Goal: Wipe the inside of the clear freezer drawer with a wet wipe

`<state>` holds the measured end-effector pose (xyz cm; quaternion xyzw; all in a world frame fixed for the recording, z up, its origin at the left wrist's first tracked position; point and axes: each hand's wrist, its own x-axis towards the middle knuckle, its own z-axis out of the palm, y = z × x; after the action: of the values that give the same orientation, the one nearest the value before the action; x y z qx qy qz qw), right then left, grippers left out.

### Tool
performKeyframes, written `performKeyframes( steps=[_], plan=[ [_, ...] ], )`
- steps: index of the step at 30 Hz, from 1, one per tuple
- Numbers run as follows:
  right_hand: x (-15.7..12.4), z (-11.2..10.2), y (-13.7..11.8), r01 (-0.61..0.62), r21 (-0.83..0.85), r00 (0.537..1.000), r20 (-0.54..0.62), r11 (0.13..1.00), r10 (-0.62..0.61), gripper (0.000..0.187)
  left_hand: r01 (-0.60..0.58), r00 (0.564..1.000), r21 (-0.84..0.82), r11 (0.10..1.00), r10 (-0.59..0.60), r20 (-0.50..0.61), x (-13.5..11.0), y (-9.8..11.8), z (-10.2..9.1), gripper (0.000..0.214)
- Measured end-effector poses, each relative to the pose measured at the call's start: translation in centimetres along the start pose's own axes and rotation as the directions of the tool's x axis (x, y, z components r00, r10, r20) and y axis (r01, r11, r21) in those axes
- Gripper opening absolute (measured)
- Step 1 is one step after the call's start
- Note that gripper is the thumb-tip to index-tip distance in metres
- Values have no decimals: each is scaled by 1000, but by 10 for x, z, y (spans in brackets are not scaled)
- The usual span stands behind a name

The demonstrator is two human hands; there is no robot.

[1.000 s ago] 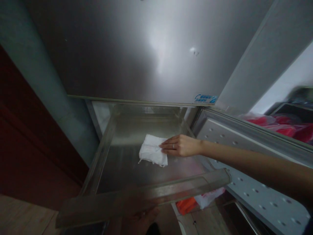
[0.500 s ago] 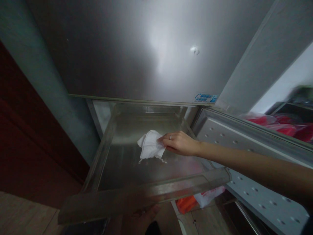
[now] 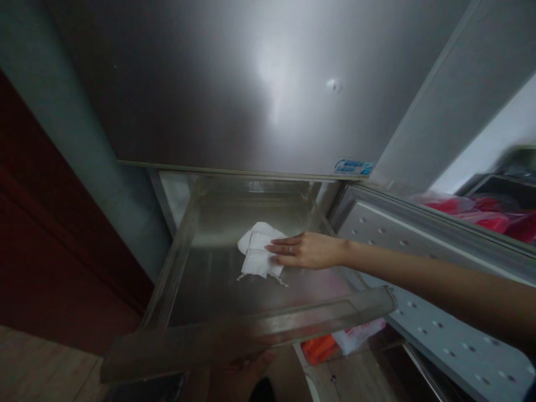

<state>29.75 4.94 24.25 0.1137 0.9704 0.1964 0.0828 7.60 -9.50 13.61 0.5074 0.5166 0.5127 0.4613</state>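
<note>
My right hand (image 3: 307, 250) reaches in from the right and lies on a folded white cloth (image 3: 259, 251). Its fingers are stretched out nearly flat across the cloth's right part, and a ring shows on one of them. Loose threads or strings hang from the cloth's lower corners. Under both is the bottom of a clear plastic drawer (image 3: 251, 325), pulled out of a fridge. In shadow at the bottom, my left hand (image 3: 253, 364) is at the underside of the drawer's front rim, with its fingers partly hidden and seemingly curled against it.
Above the drawer stands the shut metallic upper door (image 3: 201, 95), with a blue sticker (image 3: 352, 167) at its lower corner. The lower door (image 3: 439, 301) hangs open on the right. Orange and white bags (image 3: 320, 349) lie beneath the drawer. Dark red wood (image 3: 62, 234) borders the left.
My right hand's fingers have straightened and spread flatter over the cloth. The cloth has flattened slightly, its folds lying differently. The drawer and my left hand look unmoved.
</note>
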Motion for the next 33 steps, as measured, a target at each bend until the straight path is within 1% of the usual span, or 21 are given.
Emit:
performKeyframes(
  steps=[2,5,7,9,11,12,13,15,16,18,19,20,21,23,24,26,28,30,31,33],
  plan=[
    [0,2,0,14,-17,1000,-13,1000,-14,39,16,1000,4,1000,-16,5,0,-1,-1,33],
    [0,4,-1,18,-18,999,-45,1000,-19,37,7,1000,-20,1000,-6,27,0,-3,-2,31],
    [0,3,0,-30,16,997,-65,999,31,34,5,999,-35,999,-4,41,1,-3,-3,30],
    [2,-1,3,-103,84,989,-100,991,111,34,21,999,-46,999,-19,47,1,-5,-3,29],
    [6,-8,6,-181,175,962,-174,968,212,34,32,998,-62,998,-29,53,0,-7,-3,30],
    [8,-13,8,-222,227,936,-223,948,273,35,37,998,-70,997,-33,57,0,-8,-3,30],
    [11,-17,9,-263,280,899,-275,923,340,34,45,998,-75,996,-41,57,0,-9,-3,31],
    [18,-24,13,-342,401,798,-353,850,488,33,70,997,-80,994,-66,48,0,-10,-3,31],
    [22,-26,14,-377,469,740,-366,799,565,33,82,996,-87,993,-79,44,-1,-11,-3,30],
    [28,-26,16,-410,618,634,-336,671,697,37,84,996,-95,992,-80,45,0,-10,-3,29],
    [31,-25,17,-404,694,595,-295,596,748,41,69,997,-91,994,-64,47,0,-9,-3,28],
    [33,-22,17,-385,764,570,-245,518,785,44,46,998,-79,996,-43,44,0,-7,-3,27],
    [34,-20,17,-355,824,555,-195,443,808,45,22,999,-62,998,-19,36,0,-6,-3,25],
    [36,-14,17,-294,904,549,-107,312,829,46,-19,1000,-34,999,19,14,1,-4,-2,23],
    [36,-12,17,-272,926,547,-74,261,834,46,-31,999,-29,999,31,9,1,-3,-2,22],
    [36,-9,17,-244,950,544,-31,193,838,46,-45,999,-25,999,45,9,2,-1,-2,22],
    [36,-8,16,-232,959,543,-14,166,840,45,-55,998,-21,998,55,12,3,-1,-2,23],
    [36,-8,16,-243,952,545,-23,184,838,44,-59,998,-29,998,59,19,3,-1,-2,24],
    [36,-9,16,-265,939,546,-40,218,837,44,-57,998,-40,998,58,28,3,-1,-1,24],
    [35,-11,16,-342,874,551,-110,344,827,42,-53,997,-61,997,55,46,3,-2,-1,25]
  ],
)
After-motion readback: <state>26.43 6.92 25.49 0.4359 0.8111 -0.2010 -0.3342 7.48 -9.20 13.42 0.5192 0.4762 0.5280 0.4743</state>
